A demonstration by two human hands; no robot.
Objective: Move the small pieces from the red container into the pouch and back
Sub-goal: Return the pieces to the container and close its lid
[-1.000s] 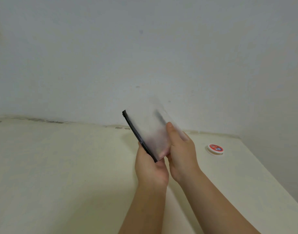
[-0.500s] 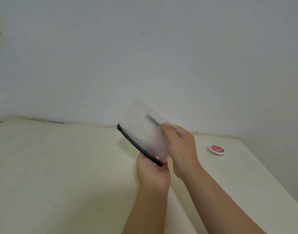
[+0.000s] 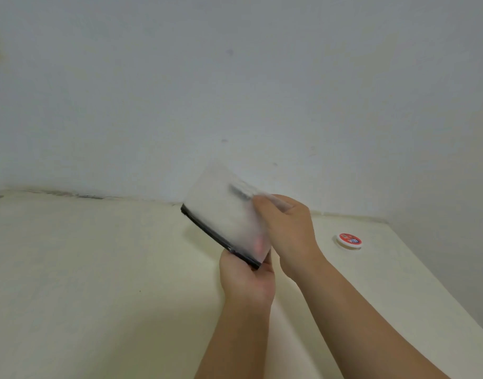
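I hold a frosted translucent pouch point(image 3: 224, 212) with a black zipper edge in the air above the table, tilted with the zipper edge facing down and left. My left hand point(image 3: 247, 280) grips its lower corner from below. My right hand point(image 3: 286, 231) pinches the pouch's right side, thumb on the front. A dark blurred shape shows through the pouch near its top. The small round red-topped container point(image 3: 349, 239) lies on the table to the right, apart from both hands.
The cream table point(image 3: 98, 283) meets a white wall at the back. The table's right edge runs diagonally past the red container. A dark stain line follows the wall joint at the left.
The pouch has tipped from nearly upright to more flat, its zipper edge swinging down and left. My right thumb slid up along the pouch. Both hands sank slightly.
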